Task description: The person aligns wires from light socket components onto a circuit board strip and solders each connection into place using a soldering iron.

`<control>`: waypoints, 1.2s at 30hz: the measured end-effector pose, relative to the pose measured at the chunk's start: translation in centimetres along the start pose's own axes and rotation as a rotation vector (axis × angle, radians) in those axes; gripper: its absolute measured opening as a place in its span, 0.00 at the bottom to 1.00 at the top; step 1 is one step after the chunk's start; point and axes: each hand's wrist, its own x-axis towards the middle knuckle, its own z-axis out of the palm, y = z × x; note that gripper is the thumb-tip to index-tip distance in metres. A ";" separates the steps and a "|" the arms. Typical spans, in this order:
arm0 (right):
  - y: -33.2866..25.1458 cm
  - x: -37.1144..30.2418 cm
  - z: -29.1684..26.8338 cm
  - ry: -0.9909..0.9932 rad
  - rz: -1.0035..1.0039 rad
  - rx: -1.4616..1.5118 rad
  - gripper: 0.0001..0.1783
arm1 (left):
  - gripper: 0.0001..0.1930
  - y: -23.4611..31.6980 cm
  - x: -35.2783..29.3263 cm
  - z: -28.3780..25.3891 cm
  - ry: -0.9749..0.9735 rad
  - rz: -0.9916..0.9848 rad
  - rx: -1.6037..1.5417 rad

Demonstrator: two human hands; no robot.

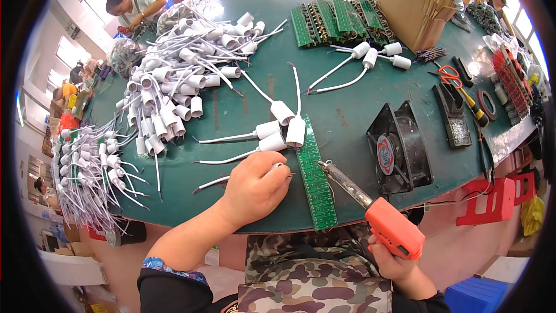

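My right hand (pixel 394 264) grips the red handle of a soldering iron (pixel 395 229), whose tip reaches the right edge of a long green circuit board (pixel 318 188). Left of the board, my left hand (pixel 255 188) is closed in a pinch on a white lamp socket with cable; a white part and a thin wire end show at the fingertips, the rest is hidden. One white lamp socket (pixel 295 132) lies across the board's far end, cable pointing away. Other lamp sockets (pixel 269 139) lie just beyond my left hand, with leads to the left.
A large heap of white lamp sockets (pixel 168 93) covers the left. Green circuit boards (pixel 339 20) and a cardboard box (pixel 414 11) stand at the back. A black fan (pixel 399 148), a screwdriver (pixel 478 110) and tape roll (pixel 486 104) lie right. A person (pixel 136 8) works across the table.
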 end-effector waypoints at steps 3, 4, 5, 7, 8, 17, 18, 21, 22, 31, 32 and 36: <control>0.3 0.1 0.0 -0.002 -0.018 -0.042 0.09 | 0.11 0.1 0.5 0.2 -0.002 0.004 0.040; 0.3 0.3 0.1 0.003 -0.025 -0.052 0.09 | 0.11 0.2 0.7 0.3 0.004 0.016 0.074; 0.3 0.7 0.1 0.002 -0.024 -0.052 0.09 | 0.11 0.1 0.9 0.4 0.010 0.028 0.110; 0.1 1.5 0.2 -0.055 -0.078 -0.038 0.09 | 0.11 -0.1 1.0 0.9 0.009 0.034 0.131; 0.1 1.7 0.2 -0.055 -0.076 -0.038 0.09 | 0.12 -0.2 1.1 1.2 0.009 0.042 0.152; 2.3 2.3 -0.1 -0.184 -0.284 -0.081 0.26 | 0.13 -0.5 1.1 1.8 0.002 0.069 0.191; 2.4 2.3 0.0 -0.180 -0.302 -0.104 0.27 | 0.13 -0.5 1.2 1.9 0.001 0.069 0.189; 2.5 2.6 0.0 -0.180 -0.345 -0.143 0.28 | 0.13 -0.6 1.2 1.9 0.004 0.067 0.192; 2.5 2.8 0.0 -0.183 -0.372 -0.160 0.29 | 0.13 -0.5 1.2 1.9 0.002 0.066 0.194; 2.4 3.5 0.4 -0.200 -0.402 -0.189 0.33 | 0.13 -0.6 1.2 1.9 -0.003 0.062 0.190; 2.4 3.6 0.4 -0.201 -0.402 -0.189 0.33 | 0.13 -0.7 1.2 1.9 -0.003 0.063 0.188; 2.0 3.6 0.5 -0.201 -0.384 -0.194 0.32 | 0.12 -0.7 1.1 2.0 0.007 0.068 0.214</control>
